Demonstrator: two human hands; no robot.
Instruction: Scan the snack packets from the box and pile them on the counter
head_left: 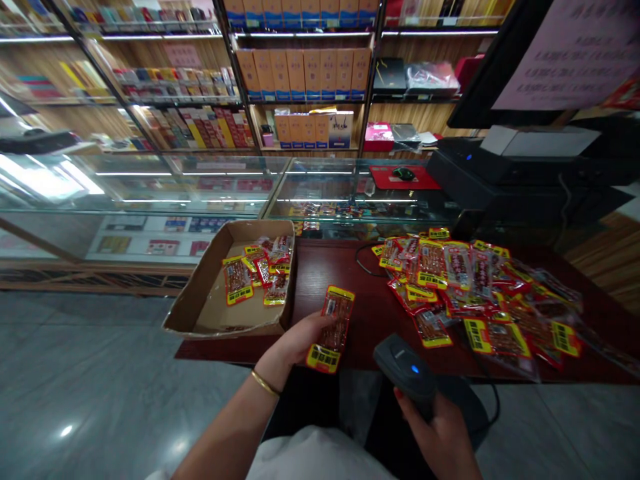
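My left hand (306, 337) grips a snack packet (337, 323) with yellow ends and a clear middle over brown contents. It holds the packet above the front edge of the dark red table (320, 267). Wrapped round the handle of a black barcode scanner (407, 370), my right hand (440, 427) is to the right of the packet; a blue light glows on the scanner. On the table's right side lies a heap of similar packets (453, 280). Several more packets (260, 267) rest inside an open cardboard box (200, 320) at the left.
Behind the table stand glass display counters (200, 177). A black mouse (403, 173) sits on a red mat (425, 179). At the right are a black machine (510, 180) and a monitor (480, 80). Boxed goods (305, 73) fill the back shelves. A cable hangs off the table's front.
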